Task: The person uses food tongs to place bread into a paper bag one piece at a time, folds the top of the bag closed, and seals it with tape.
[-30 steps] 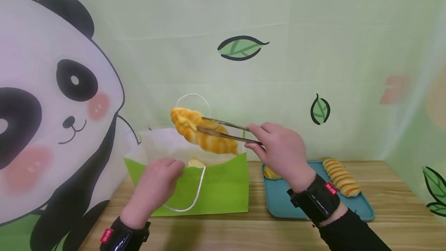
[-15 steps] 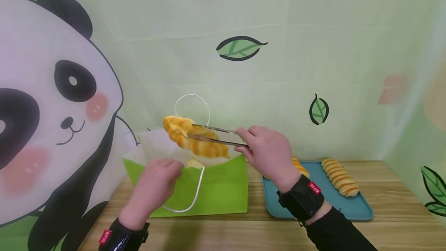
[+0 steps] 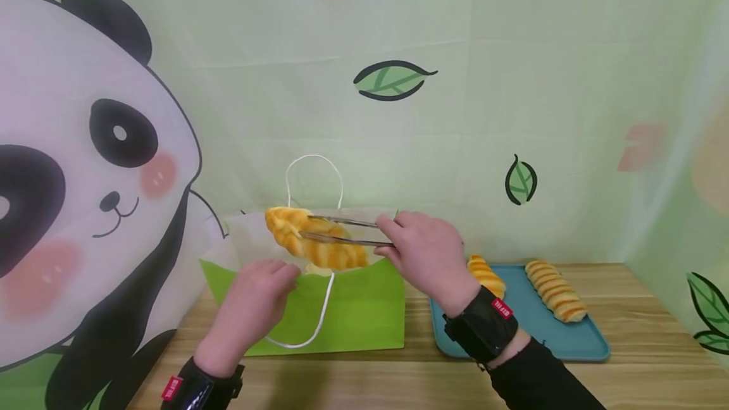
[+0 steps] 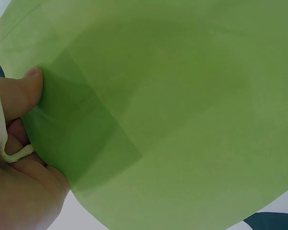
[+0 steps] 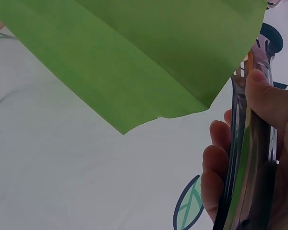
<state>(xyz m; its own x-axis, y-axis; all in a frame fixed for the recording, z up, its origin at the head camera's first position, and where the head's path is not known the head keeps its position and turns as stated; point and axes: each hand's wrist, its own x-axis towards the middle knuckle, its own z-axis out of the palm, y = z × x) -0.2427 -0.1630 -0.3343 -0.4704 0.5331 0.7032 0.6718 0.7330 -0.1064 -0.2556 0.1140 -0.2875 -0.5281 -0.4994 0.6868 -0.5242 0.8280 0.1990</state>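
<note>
My left hand [image 3: 256, 299] pinches the near rim of a green paper bag [image 3: 364, 315] by its white cord handle [image 3: 324, 309]. In the left wrist view the thumb [image 4: 26, 93] lies against the green paper [image 4: 173, 105]. My right hand [image 3: 429, 258] grips metal tongs [image 3: 364, 242], their arms closed on a golden braided bread [image 3: 285, 233]. This bread hangs over the bag's opening, tilted down to the right. Behind its lower edge a pale yellow piece [image 3: 316, 269] peeks above the rim. The right wrist view shows fingers wrapped round the tongs [image 5: 237, 153]; the bread is hidden there.
On the wooden table [image 3: 643, 309], right of the bag, a blue tray [image 3: 547, 328] bears a long ridged bread [image 3: 555, 290] and another bread [image 3: 486, 276], partly behind my right wrist. A panda-printed backdrop [image 3: 444, 163] stands close behind.
My right hand has moved left and down with the tongs and bread, lowering the bread toward the bag's opening. More of the bread on the tray's left shows. The left hand stays put.
</note>
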